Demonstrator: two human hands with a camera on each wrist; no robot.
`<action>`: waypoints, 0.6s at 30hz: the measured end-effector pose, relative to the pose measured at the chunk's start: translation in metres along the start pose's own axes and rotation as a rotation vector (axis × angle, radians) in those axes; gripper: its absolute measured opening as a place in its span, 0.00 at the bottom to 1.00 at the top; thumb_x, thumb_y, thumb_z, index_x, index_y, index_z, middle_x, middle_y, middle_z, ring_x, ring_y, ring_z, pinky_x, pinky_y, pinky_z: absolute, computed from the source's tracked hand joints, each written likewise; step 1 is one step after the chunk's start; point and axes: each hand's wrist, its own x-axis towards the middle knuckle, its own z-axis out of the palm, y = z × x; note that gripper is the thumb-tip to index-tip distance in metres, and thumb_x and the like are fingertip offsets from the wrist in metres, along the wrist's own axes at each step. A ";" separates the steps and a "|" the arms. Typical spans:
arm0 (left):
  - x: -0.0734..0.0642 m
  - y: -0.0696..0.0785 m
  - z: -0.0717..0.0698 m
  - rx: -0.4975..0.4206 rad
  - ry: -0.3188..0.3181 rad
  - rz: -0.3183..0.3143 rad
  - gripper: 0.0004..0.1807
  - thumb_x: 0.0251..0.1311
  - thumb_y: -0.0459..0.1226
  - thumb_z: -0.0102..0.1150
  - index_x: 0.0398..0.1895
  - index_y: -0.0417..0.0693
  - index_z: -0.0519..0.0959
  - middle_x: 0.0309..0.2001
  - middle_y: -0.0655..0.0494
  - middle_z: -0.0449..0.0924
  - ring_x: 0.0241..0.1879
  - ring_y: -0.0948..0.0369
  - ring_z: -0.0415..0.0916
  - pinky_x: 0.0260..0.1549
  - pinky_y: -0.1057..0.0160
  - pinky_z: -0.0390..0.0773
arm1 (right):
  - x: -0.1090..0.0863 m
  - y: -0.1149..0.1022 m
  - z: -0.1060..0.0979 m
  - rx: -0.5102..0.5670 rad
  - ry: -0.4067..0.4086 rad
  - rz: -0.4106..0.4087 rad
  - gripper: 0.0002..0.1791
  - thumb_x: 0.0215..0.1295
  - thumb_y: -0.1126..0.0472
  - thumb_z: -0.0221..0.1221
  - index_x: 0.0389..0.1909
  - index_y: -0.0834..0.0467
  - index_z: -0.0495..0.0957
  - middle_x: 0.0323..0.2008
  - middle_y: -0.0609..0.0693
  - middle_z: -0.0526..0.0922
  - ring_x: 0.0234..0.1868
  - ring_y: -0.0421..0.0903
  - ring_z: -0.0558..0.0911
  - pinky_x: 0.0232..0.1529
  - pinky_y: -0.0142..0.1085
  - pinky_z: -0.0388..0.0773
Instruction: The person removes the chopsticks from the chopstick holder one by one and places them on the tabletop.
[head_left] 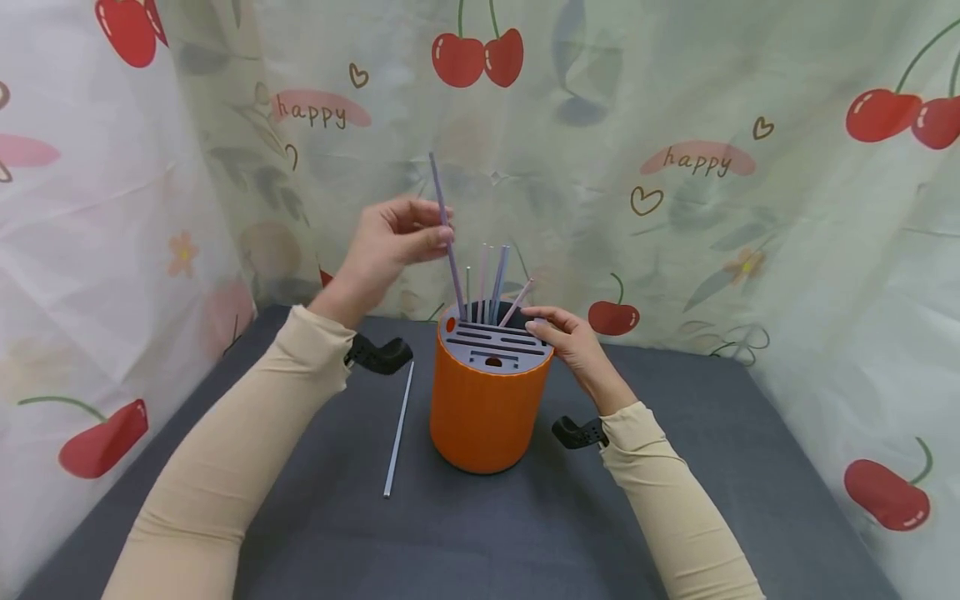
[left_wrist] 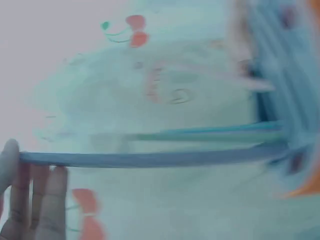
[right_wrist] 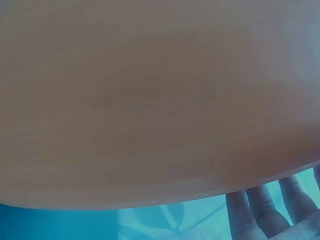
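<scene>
My left hand (head_left: 397, 240) pinches a thin purple straw (head_left: 438, 187) between thumb and fingers. The straw stands nearly upright, its lower end at the rear opening of an orange pen holder (head_left: 483, 417). Blurred in the left wrist view, the same straw (left_wrist: 150, 159) runs from the fingertips to the holder's top. Several straws (head_left: 500, 275), pinkish, bluish and greenish, stand in that rear opening, one leaning right. My right hand (head_left: 573, 337) grips the holder's right rim. In the right wrist view, the holder's wall (right_wrist: 150, 100) hides the fingertips of the right hand (right_wrist: 272, 212).
The holder's grey slotted top (head_left: 495, 342) has narrow slits and small holes. A pale straw (head_left: 399, 433) lies on the dark grey table cloth (head_left: 322, 517), left of the holder. A cherry-patterned curtain (head_left: 495, 133) closes off the back and sides.
</scene>
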 end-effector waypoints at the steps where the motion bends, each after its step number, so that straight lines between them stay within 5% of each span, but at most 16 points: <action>1: 0.004 0.012 0.000 -0.027 0.017 0.036 0.09 0.50 0.25 0.64 0.36 0.38 0.81 0.35 0.49 0.81 0.33 0.56 0.80 0.38 0.58 0.81 | 0.000 0.000 0.000 -0.002 -0.001 -0.001 0.20 0.61 0.52 0.61 0.52 0.55 0.76 0.56 0.50 0.71 0.47 0.46 0.74 0.46 0.32 0.77; 5: 0.017 0.052 -0.007 -0.119 0.107 0.136 0.13 0.48 0.25 0.65 0.39 0.38 0.81 0.31 0.47 0.79 0.31 0.57 0.79 0.35 0.58 0.82 | 0.000 0.000 -0.002 -0.004 0.000 -0.005 0.20 0.61 0.52 0.61 0.52 0.55 0.76 0.54 0.51 0.72 0.47 0.46 0.74 0.46 0.32 0.77; 9: 0.018 0.066 -0.025 -0.164 0.213 0.108 0.19 0.46 0.27 0.67 0.45 0.40 0.80 0.31 0.48 0.78 0.31 0.55 0.79 0.34 0.58 0.83 | -0.001 -0.001 -0.001 0.007 -0.005 -0.009 0.21 0.61 0.52 0.60 0.53 0.56 0.75 0.51 0.52 0.74 0.44 0.46 0.76 0.46 0.33 0.77; 13: 0.011 0.040 -0.052 -0.177 0.294 -0.054 0.24 0.45 0.26 0.67 0.51 0.44 0.78 0.31 0.48 0.80 0.30 0.57 0.80 0.32 0.60 0.83 | 0.000 0.000 -0.001 0.007 -0.010 -0.009 0.22 0.62 0.53 0.59 0.54 0.58 0.74 0.50 0.51 0.74 0.43 0.46 0.76 0.46 0.33 0.77; 18: -0.010 -0.028 -0.083 -0.030 0.286 -0.314 0.31 0.50 0.26 0.64 0.61 0.44 0.70 0.31 0.52 0.82 0.30 0.60 0.81 0.32 0.64 0.82 | 0.001 0.000 0.000 0.000 -0.007 -0.002 0.22 0.62 0.52 0.60 0.54 0.57 0.74 0.52 0.51 0.73 0.44 0.46 0.76 0.46 0.33 0.77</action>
